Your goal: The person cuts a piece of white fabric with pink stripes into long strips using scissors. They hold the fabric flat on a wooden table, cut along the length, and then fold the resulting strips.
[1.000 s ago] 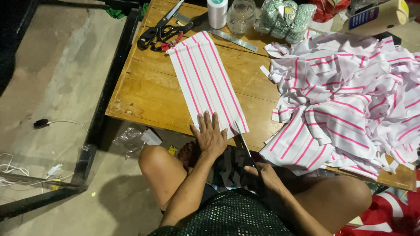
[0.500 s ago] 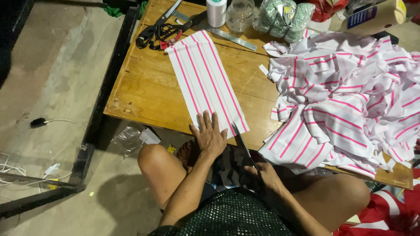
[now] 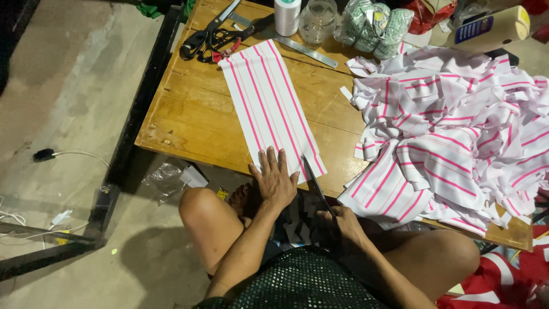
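Head view: the left hand (image 3: 275, 178) lies flat, fingers spread, on the near end of the striped fabric strip (image 3: 269, 109) at the wooden table (image 3: 189, 114) edge; the right hand (image 3: 343, 220) is closed on scissors (image 3: 315, 182) cutting beside it. Judged risk: blades drifting toward the fingers

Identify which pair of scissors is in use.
The scissors in the right hand, blades at the striped strip's near edge; the other pairs lie at the table's far end.

At the table's far right corner, a cream cylindrical container (image 3: 496, 26) (blue label (image 3: 473, 28)), beside a clear bag (image 3: 373, 24).
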